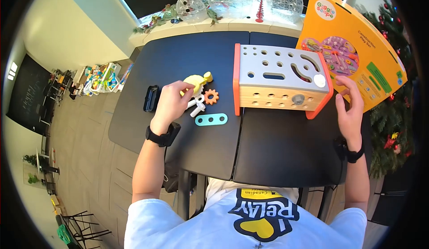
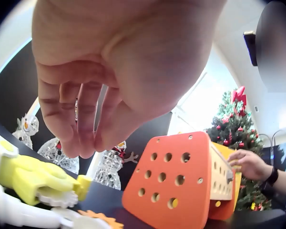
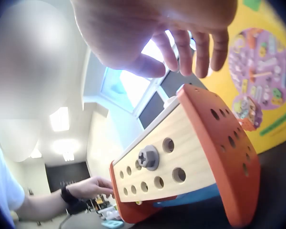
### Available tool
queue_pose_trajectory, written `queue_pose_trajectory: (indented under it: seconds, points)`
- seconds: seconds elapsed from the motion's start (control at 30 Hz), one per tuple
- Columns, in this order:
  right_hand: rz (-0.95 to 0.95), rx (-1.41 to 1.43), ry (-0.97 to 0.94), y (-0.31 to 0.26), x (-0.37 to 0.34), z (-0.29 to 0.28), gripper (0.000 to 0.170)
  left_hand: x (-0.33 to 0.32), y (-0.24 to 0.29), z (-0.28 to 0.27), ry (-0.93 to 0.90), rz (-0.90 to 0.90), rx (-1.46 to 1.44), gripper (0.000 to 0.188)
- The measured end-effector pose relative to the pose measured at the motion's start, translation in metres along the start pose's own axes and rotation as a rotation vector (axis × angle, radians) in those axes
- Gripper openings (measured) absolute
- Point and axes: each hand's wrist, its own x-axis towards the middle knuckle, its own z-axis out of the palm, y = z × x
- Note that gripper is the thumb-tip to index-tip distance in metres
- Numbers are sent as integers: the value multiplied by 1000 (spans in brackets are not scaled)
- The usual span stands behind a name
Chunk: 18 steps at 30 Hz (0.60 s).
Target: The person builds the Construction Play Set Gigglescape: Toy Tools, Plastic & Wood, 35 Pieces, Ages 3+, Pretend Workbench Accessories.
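Note:
My left hand (image 1: 172, 100) hangs over a small heap of toy parts, fingers loosely bent and, in the left wrist view, nothing between them. Below lie yellow plastic pieces (image 2: 40, 177), white bolts (image 1: 196, 110), an orange gear (image 1: 211, 97) and a turquoise strip with three holes (image 1: 211, 119). To the right stands a toy workbench (image 1: 272, 100) with a grey perforated top, wooden sides and orange end panels. A grey hex bolt (image 3: 148, 157) sits in its front side. My right hand (image 1: 351, 108), fingers relaxed and spread, hovers beside the workbench's right end.
An orange-yellow toy box (image 1: 371, 48) stands upright behind the workbench's right end. A black case (image 1: 152, 98) lies left of my left hand on the dark table (image 1: 178, 52). Wire snowmen (image 1: 190, 8) line the ledge behind; a decorated tree (image 1: 386, 133) stands at right.

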Motion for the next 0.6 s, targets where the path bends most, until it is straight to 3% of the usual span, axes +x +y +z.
queue_pose_trajectory:
  seconds: [0.1,0.17,0.23,0.37,0.47,0.57,0.6]
  points:
    - [-436,-202,37,-30,1,19,34,-7,-23,5,-15,16,130,15]
    - [-525,-147,-81,-51,0,39,30,-13,-25,6,-50,1,253,15]
    - [-570,-43,-184,-68,-4,68,28,-20,-23,4,-100,-40,408,16]
    - [-530,58,-403,-102,-12,129,24,-27,-36,8,-117,61,479,12]
    - [-587,-142,-591,-113,-20,175,36,-29,-50,16,-106,110,518,7]
    - [-653,-293,-574,-126,-31,221,46,-32,-48,14,-83,185,537,7]
    - [-662,-350,-512,-128,-32,237,41,-34,-47,14,-46,209,511,8]
